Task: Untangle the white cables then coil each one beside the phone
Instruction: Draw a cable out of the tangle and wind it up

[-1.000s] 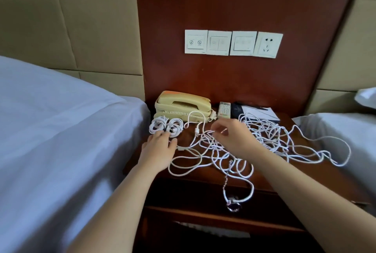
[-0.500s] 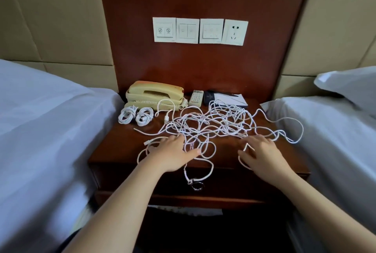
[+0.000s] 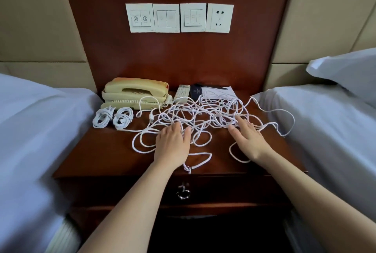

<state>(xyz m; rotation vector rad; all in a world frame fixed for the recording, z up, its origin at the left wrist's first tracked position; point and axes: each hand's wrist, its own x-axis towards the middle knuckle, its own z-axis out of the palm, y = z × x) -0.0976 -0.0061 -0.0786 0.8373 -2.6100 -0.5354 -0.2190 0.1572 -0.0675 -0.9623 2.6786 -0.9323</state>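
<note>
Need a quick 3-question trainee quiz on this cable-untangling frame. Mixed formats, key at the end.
1. How many coiled cables already lie beside the phone?
2. True or false: the left hand and the right hand both rest on the tangle with fingers extended.
3. What lies immediately right of the phone? A) remote B) mug C) lamp
Key: 1. two; 2. true; 3. A

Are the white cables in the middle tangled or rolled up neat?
Tangled. The loose white cables sprawl in crossing loops over the nightstand; only two small coils beside the phone are rolled.
</note>
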